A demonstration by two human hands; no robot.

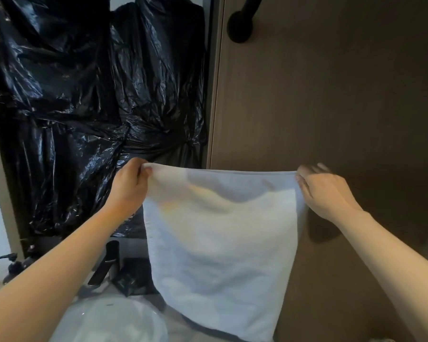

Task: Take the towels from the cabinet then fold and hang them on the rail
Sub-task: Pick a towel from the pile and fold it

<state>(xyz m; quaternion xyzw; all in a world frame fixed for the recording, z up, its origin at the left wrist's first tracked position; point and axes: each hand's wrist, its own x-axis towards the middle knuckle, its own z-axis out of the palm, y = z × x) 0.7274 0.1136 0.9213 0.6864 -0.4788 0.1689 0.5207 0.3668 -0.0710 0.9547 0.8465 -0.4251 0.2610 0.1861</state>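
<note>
White towel held up in the air, spread flat and hanging straight down, top edge pulled taut between both hands. Left hand pinches the top left corner, thumb on the near side, fingers curled over the edge. Right hand is at the top right corner, holding that corner; its fingertips are motion-blurred, so the exact grip is unclear. Both forearms are bare, reaching in from the bottom corners.

The towel hangs in front of a brown panel on the right, with its lower edge over the rim area beside a white sink at bottom left. Crinkled black plastic sheeting covers the wall area behind on the left. A black round fitting is mounted on the brown panel near the top. A black faucet stands behind the sink, just left of the towel. A dark pump bottle is at the far left edge, partly hidden by the left forearm.
</note>
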